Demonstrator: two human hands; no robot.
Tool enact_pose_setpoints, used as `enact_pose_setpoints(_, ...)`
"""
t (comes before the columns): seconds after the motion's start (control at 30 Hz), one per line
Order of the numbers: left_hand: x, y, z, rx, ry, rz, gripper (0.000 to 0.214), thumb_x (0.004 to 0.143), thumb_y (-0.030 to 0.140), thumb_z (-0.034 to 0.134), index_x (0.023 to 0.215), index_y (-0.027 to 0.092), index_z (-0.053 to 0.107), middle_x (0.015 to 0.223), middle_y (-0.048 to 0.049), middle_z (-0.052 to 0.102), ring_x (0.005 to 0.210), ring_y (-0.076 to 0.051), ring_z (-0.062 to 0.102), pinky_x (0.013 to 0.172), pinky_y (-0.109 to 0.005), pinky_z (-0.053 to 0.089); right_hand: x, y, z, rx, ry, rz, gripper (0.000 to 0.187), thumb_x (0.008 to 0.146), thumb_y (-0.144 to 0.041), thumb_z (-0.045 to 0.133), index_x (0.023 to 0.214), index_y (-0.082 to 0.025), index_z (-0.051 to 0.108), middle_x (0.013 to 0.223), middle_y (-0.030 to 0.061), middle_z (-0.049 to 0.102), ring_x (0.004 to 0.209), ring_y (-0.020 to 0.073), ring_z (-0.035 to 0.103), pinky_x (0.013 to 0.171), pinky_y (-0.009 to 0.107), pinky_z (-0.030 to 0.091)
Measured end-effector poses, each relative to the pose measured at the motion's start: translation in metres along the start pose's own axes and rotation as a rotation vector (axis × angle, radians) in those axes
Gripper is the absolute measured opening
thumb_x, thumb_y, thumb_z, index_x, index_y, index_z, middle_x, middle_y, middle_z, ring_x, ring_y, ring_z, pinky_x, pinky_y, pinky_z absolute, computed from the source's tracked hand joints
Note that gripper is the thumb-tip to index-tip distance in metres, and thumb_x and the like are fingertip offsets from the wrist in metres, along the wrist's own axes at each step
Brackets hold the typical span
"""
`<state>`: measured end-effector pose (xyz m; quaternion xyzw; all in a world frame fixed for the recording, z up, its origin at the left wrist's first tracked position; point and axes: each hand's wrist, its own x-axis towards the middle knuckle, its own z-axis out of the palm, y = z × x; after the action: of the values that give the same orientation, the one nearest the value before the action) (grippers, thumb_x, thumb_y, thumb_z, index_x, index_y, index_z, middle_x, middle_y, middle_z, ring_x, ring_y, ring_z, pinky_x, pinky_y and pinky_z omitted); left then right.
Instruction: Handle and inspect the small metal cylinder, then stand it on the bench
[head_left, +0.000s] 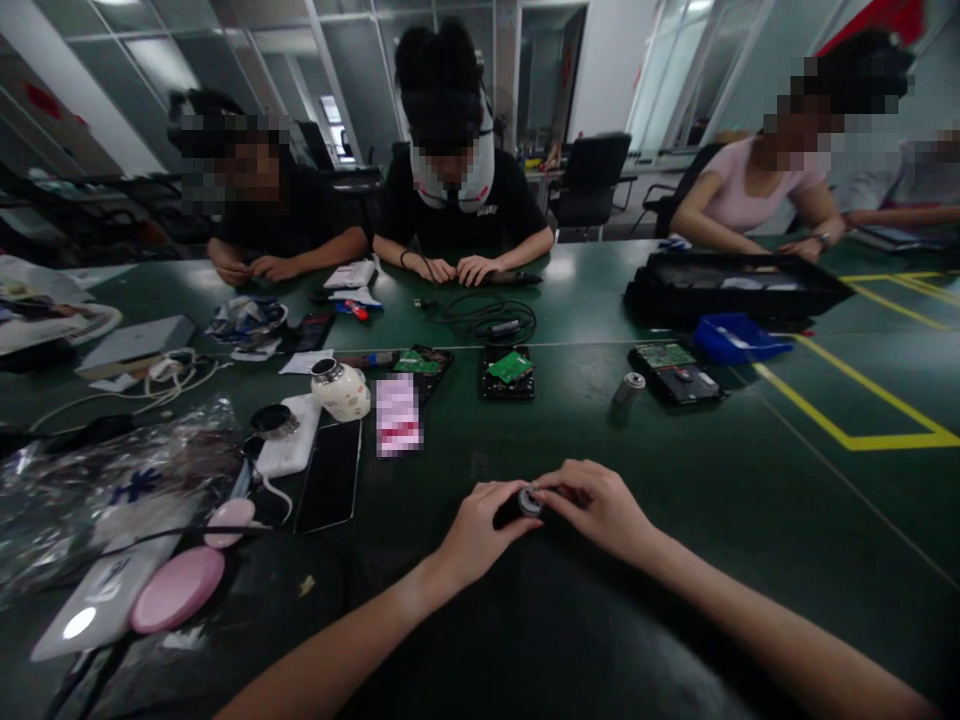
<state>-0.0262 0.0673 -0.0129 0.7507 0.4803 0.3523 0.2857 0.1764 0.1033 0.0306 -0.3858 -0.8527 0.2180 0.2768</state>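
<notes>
A small grey metal cylinder stands near the front of the green table, its round top facing up. My left hand is closed on it, thumb and forefinger around its left side. From the other side, my right hand pinches at the cylinder's top right edge; whether a smaller part sits between those fingertips I cannot make out. A similar silver cylinder stands farther back on the right. Beyond my hands lie a hard drive with a loose green circuit board and another opened drive.
To the left are a black phone, a cream bottle, a pink oval case and plastic wrap. A coiled black cable, a black bin and a blue tray lie farther back. Several people sit opposite.
</notes>
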Motion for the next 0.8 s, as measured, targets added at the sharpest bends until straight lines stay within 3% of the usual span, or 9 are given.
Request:
enact_pose_setpoints(0.13, -0.001, 0.001, -0.001, -0.037, -0.026, -0.007, 0.042, 0.077, 0.025, 0.075, 0.117, 0.026, 0.060, 0.110, -0.0014, 0.068, 0.103, -0.021, 0.062, 0.091, -0.038, 0.049, -0.006, 0.029, -0.013, 0.019, 0.091, 0.137, 0.026, 0.091, -0.040, 0.057, 0.100, -0.022, 0.072, 0.068, 0.0003, 0.057, 0.057, 0.0123, 0.051, 0.055, 0.024, 0.040)
enact_pose_setpoints(0.27, 0.001, 0.003, -0.003, -0.043, -0.037, -0.001, 0.044, 0.077, 0.023, 0.075, 0.118, 0.025, 0.059, 0.111, -0.0014, 0.067, 0.103, -0.020, 0.062, 0.092, -0.038, 0.050, -0.021, 0.065, -0.009, -0.098, -0.024, 0.165, 0.024, 0.090, -0.040, 0.058, 0.099, -0.024, 0.073, 0.072, 0.0013, 0.060, 0.061, 0.0133, 0.054, 0.061, 0.026, 0.041)
enact_pose_setpoints(0.37, 0.002, 0.002, -0.004, -0.041, -0.041, 0.022, 0.044, 0.078, 0.024, 0.075, 0.119, 0.024, 0.059, 0.109, -0.0027, 0.067, 0.102, -0.021, 0.061, 0.091, -0.039, 0.050, -0.030, 0.075, -0.001, -0.154, -0.058, 0.157, 0.022, 0.090, -0.040, 0.058, 0.100, -0.027, 0.073, 0.077, 0.0015, 0.063, 0.067, 0.0143, 0.058, 0.068, 0.030, 0.042)
enact_pose_setpoints(0.47, 0.002, 0.001, -0.003, -0.045, -0.040, 0.027, 0.044, 0.079, 0.026, 0.074, 0.120, 0.024, 0.058, 0.110, -0.0041, 0.066, 0.103, -0.022, 0.060, 0.092, -0.041, 0.050, -0.027, 0.063, -0.002, -0.102, -0.008, 0.173, 0.024, 0.091, -0.042, 0.057, 0.099, -0.026, 0.073, 0.074, 0.0016, 0.061, 0.063, 0.0137, 0.056, 0.063, 0.028, 0.042)
enact_pose_setpoints(0.6, 0.001, -0.001, -0.001, -0.056, -0.032, 0.031, 0.041, 0.079, 0.026, 0.073, 0.118, 0.023, 0.059, 0.107, -0.0046, 0.065, 0.101, -0.022, 0.059, 0.090, -0.041, 0.051, -0.012, 0.024, -0.013, 0.024, 0.049, 0.119, 0.029, 0.091, -0.046, 0.055, 0.099, -0.025, 0.074, 0.071, 0.0018, 0.059, 0.061, 0.0134, 0.053, 0.059, 0.026, 0.042)
enact_pose_setpoints(0.7, 0.001, -0.001, -0.001, -0.069, -0.019, 0.039, 0.039, 0.079, 0.026, 0.073, 0.116, 0.022, 0.060, 0.105, -0.0044, 0.066, 0.099, -0.021, 0.059, 0.088, -0.039, 0.051, -0.003, 0.002, -0.012, 0.017, 0.009, 0.007, 0.030, 0.093, -0.044, 0.051, 0.097, -0.025, 0.075, 0.072, 0.0025, 0.060, 0.067, 0.0141, 0.055, 0.062, 0.027, 0.040)
enact_pose_setpoints(0.8, 0.001, -0.001, -0.001, -0.084, -0.022, 0.033, 0.039, 0.080, 0.025, 0.073, 0.116, 0.023, 0.060, 0.105, -0.0040, 0.065, 0.099, -0.021, 0.059, 0.087, -0.038, 0.051, 0.000, -0.003, -0.003, -0.042, -0.066, -0.058, 0.030, 0.095, -0.041, 0.050, 0.096, -0.025, 0.074, 0.072, 0.0017, 0.060, 0.066, 0.0129, 0.055, 0.062, 0.027, 0.037)
